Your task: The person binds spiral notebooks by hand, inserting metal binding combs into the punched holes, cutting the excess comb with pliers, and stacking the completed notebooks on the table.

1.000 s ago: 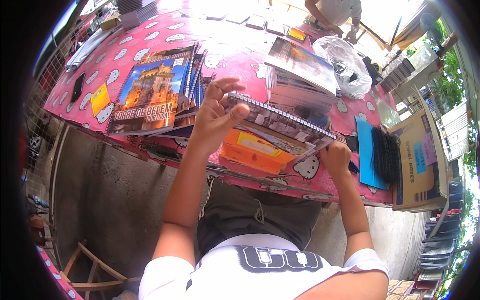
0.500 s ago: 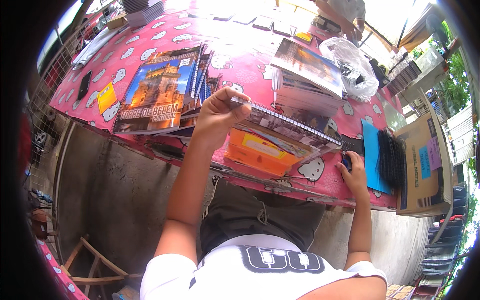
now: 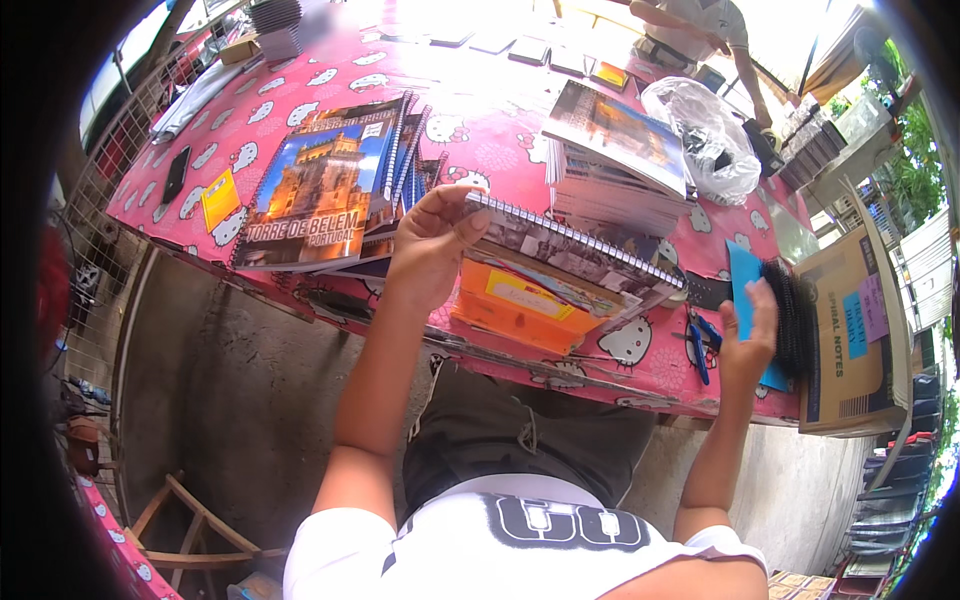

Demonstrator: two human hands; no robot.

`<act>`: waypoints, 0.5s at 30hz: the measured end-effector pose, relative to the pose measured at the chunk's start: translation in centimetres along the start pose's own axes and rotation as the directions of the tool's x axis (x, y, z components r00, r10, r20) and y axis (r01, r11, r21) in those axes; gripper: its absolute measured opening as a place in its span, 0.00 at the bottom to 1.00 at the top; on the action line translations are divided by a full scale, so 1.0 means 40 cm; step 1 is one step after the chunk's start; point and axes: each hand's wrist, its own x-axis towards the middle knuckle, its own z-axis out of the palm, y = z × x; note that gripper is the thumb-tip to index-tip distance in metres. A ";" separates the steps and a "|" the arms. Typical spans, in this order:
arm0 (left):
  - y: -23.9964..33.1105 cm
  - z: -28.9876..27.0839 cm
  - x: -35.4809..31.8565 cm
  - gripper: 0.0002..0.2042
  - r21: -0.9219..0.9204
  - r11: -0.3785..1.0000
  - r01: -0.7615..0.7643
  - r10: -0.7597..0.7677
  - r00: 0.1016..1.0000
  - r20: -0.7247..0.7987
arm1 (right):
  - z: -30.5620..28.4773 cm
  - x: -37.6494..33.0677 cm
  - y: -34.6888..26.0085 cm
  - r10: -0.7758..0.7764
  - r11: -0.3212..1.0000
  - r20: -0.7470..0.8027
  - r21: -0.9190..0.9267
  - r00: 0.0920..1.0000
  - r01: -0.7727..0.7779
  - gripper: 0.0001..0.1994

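Note:
Between its thumb and fingers, my left hand (image 3: 432, 245) grips the left end of a spiral notebook (image 3: 585, 248), whose coil runs along the top edge. Below the notebook's coil edge shows an orange block-like thing (image 3: 520, 312) with a yellow label. My right hand (image 3: 750, 335) is raised, empty and slightly blurred, with its fingers apart. It is over the edge of a blue sheet (image 3: 742, 265), beside a bundle of black binding coils (image 3: 787, 325). Pliers with blue handles (image 3: 699, 345) lie on the table just left of that hand.
A stack of printed covers and pages (image 3: 615, 165) stands beyond the notebook. Finished-looking spiral notebooks (image 3: 320, 190) lie at left, near a phone (image 3: 176, 172). A clear plastic bag (image 3: 735, 165) and a cardboard box (image 3: 850, 330) are at right. Another person (image 3: 700, 25) works across the pink tablecloth (image 3: 450, 130).
My right hand has let go of the pliers and moved up and right toward the blue sheet and coils. My left hand keeps its hold. The other person's arm has reached rightward.

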 end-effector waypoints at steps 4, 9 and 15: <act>-0.041 0.038 -0.034 0.12 0.165 0.962 -0.217 0.234 0.968 -0.093 | 0.023 0.106 -0.309 -0.426 0.898 -0.053 0.090 0.903 0.430 0.41; -0.041 0.062 -0.060 0.11 0.172 0.950 -0.261 0.275 0.959 -0.069 | 0.184 0.151 -0.506 -0.535 0.820 0.111 -0.169 0.837 0.547 0.55; 0.000 0.032 -0.069 0.15 0.356 0.919 -0.171 0.204 0.977 -0.058 | 0.132 0.066 -0.494 -0.482 0.866 0.417 0.088 0.771 0.493 0.50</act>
